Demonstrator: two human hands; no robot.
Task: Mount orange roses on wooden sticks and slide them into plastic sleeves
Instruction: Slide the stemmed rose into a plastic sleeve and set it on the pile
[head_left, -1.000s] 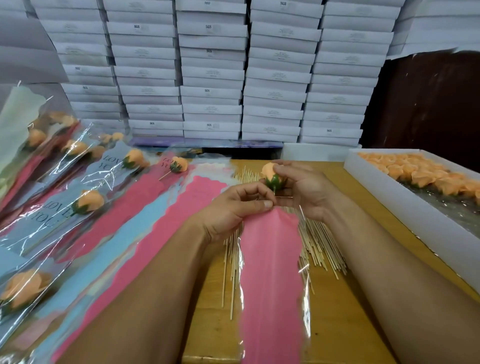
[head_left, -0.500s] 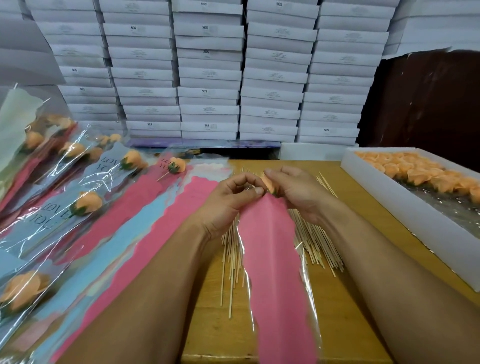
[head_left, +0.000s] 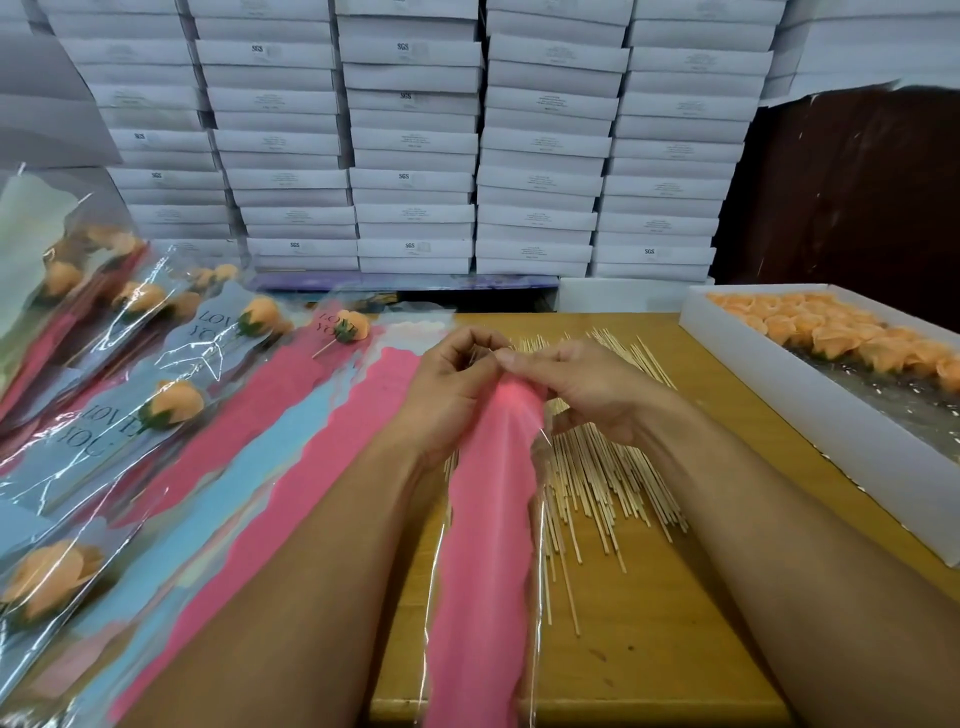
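Pink-and-clear plastic sleeve (head_left: 485, 519) lies lengthwise over the wooden sticks (head_left: 597, 467) on the tabletop (head_left: 675, 623), its top end pinched by left hand (head_left: 452, 384) and right hand (head_left: 576, 384), fingers curled.

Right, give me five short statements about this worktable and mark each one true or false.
1. Both hands hold the top end of the pink-and-clear plastic sleeve. True: the left hand and right hand meet there.
2. The white tray on the right holds blue roses. False: it holds loose orange roses.
3. The thin wooden sticks lie loose on the yellow wooden table. True.
4. The finished sleeved roses lie to the right of the hands. False: they lie on the left.
5. Stacked white cardboard boxes fill the background. True.
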